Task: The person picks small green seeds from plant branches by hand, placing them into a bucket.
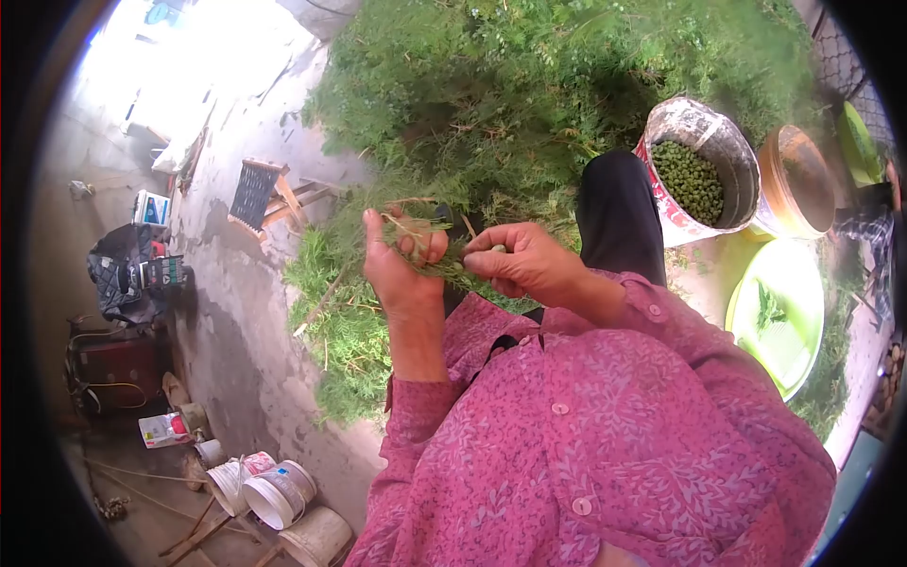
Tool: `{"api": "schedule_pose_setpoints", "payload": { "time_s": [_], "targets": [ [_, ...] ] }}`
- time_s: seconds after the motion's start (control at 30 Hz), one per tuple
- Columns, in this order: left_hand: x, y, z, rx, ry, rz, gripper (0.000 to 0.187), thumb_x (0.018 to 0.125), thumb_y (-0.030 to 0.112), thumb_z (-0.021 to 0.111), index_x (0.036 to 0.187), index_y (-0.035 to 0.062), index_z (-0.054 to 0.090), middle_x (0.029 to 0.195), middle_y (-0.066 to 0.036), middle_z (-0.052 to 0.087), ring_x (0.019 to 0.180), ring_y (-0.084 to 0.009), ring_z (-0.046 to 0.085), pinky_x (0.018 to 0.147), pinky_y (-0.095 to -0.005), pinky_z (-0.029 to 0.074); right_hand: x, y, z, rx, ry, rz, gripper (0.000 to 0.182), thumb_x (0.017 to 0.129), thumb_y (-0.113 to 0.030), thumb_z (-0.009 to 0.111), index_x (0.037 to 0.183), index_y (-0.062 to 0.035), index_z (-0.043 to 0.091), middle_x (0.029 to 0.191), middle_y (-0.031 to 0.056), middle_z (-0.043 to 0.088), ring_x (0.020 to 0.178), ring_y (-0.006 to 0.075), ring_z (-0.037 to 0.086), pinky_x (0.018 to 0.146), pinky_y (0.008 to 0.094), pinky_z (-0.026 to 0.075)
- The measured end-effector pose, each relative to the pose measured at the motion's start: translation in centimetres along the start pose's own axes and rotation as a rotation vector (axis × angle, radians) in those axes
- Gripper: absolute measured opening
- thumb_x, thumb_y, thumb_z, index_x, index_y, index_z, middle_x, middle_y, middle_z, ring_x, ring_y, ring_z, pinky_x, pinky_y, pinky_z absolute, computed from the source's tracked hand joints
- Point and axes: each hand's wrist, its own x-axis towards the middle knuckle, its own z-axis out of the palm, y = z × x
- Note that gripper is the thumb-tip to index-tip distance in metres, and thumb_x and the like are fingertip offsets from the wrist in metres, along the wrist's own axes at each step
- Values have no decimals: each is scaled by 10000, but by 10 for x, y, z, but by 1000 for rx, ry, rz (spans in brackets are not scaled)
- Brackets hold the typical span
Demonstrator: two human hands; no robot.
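My left hand (404, 269) is closed around a feathery green conifer sprig (436, 268), its thumb pointing up. Close beside it, my right hand (534, 267) pinches at the sprig's edge. A small round green cone (499, 249) shows at the right fingertips. Beyond both hands spreads a large heap of cut conifer branches (491, 94), some with pale cones on them. To the right, a white and red bucket (742, 170) holds many small green cones (688, 181).
An orange-rimmed bucket (801, 180) and a bright green basin (803, 321) stand at the right. A small folding stool (260, 197) is on the concrete floor at left. Several white buckets (281, 493) sit at lower left, near a dark red box (118, 369).
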Motion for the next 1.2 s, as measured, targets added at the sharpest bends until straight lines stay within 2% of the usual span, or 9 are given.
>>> {"api": "schedule_pose_setpoints", "payload": {
  "time_s": [0.43,0.5,0.63,0.77,0.87,0.93,1.0,1.1,1.2],
  "targets": [
    [-19,1,20,157,20,-51,294,935,364,398,845,96,479,461,42,303,362,-83,246,355,-247,224,-4,-4,1,-64,35,-11,161,797,-221,663,780,-81,586,559,-35,499,431,40,416,391,188,299],
    [-21,7,17,183,70,-56,292,927,376,413,845,103,481,467,42,308,368,-79,251,353,-245,220,-4,-16,-16,65,229,-132,125,793,-189,661,785,-86,591,556,-36,494,399,39,398,360,185,294],
    [-20,46,4,396,276,325,302,885,376,512,837,78,512,578,-1,417,449,-97,371,385,-246,279,-37,-66,-73,61,625,-443,16,803,-91,611,811,-79,603,563,-29,494,408,38,411,343,185,316],
    [5,109,-94,482,236,344,300,880,364,529,863,65,522,608,-22,466,482,-114,405,426,-247,309,-83,-97,-176,-386,970,-876,167,817,-101,558,974,-56,593,682,34,579,524,101,513,468,220,411],
    [19,132,-166,683,371,291,362,863,388,549,966,43,517,743,-83,534,639,-164,485,548,-294,373,-103,-90,-268,-1540,1528,-285,581,705,-354,644,1166,-22,522,918,192,631,860,310,607,817,352,458],
    [12,126,-195,818,463,223,438,848,406,566,1056,24,511,866,-138,585,776,-208,553,647,-334,425,-119,-68,-296,-1663,1482,-204,576,700,-373,637,1144,-19,538,928,196,629,874,317,602,826,356,454],
    [-9,114,-213,1150,543,29,670,807,446,605,1251,-10,396,1226,-232,464,1145,-308,439,913,-454,346,-124,-62,-292,-1783,1426,-103,574,695,-392,629,1123,-17,555,937,200,627,888,323,598,835,360,450],
    [-20,107,-231,695,599,-124,806,781,455,629,1332,-24,286,1389,-243,265,1303,-353,233,1027,-495,197,-119,-67,-260,-1360,1219,-18,483,708,-379,606,1030,-20,612,929,183,633,876,327,597,822,357,453],
    [5,115,-282,810,483,-42,713,802,404,623,1298,-24,343,1330,-221,370,1234,-337,353,981,-462,287,-94,-90,-227,-1465,934,-5,390,745,-354,575,960,-37,645,913,158,643,873,290,612,804,347,458]
  ]
}}
